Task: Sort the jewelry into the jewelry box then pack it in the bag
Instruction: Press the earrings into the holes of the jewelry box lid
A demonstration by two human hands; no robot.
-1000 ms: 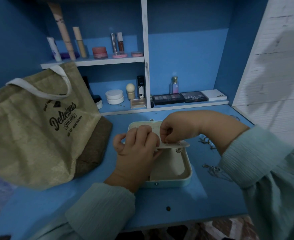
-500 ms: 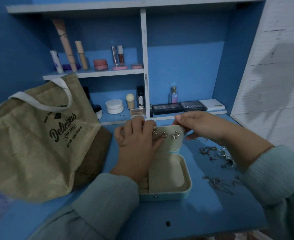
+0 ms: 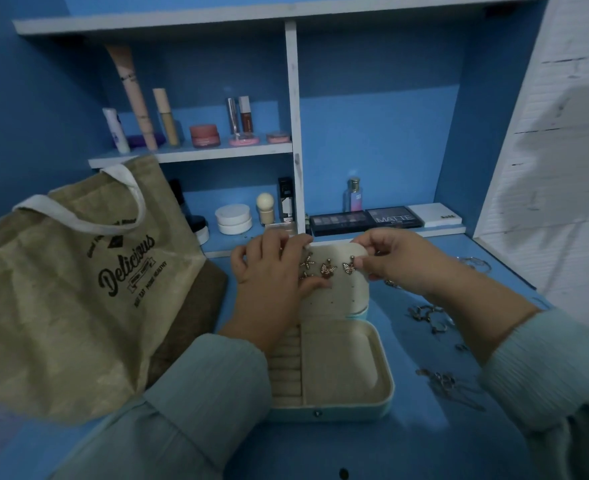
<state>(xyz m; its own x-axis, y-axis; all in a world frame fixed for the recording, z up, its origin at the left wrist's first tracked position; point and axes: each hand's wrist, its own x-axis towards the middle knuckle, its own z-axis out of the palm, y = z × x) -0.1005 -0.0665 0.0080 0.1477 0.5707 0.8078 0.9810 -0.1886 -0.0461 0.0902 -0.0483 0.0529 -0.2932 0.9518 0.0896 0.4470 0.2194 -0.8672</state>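
An open pale blue jewelry box [image 3: 385, 393] with cream lining sits on the blue desk. Its cream earring panel [image 3: 348, 292] stands raised at the back, with butterfly and star earrings [image 3: 328, 268] pinned on it. My left hand [image 3: 272, 278] holds the panel's left side, thumb under the earrings. My right hand [image 3: 393, 258] pinches the rightmost butterfly earring [image 3: 349, 267] at the panel's right edge. Loose silver jewelry [image 3: 428, 315] lies on the desk right of the box. The tan "Delicious" bag [image 3: 64, 289] stands at the left.
Shelves behind hold cosmetics: tubes [image 3: 137, 102], jars [image 3: 233, 219], a perfume bottle [image 3: 354, 195] and eyeshadow palettes [image 3: 366, 220]. More chains [image 3: 449, 386] lie near the desk's right front. A white slatted wall [image 3: 560, 168] bounds the right side.
The earring panel went from folded down over the box to raised upright, showing the earrings. My right hand moved to the panel's right edge. The camera tilted up.
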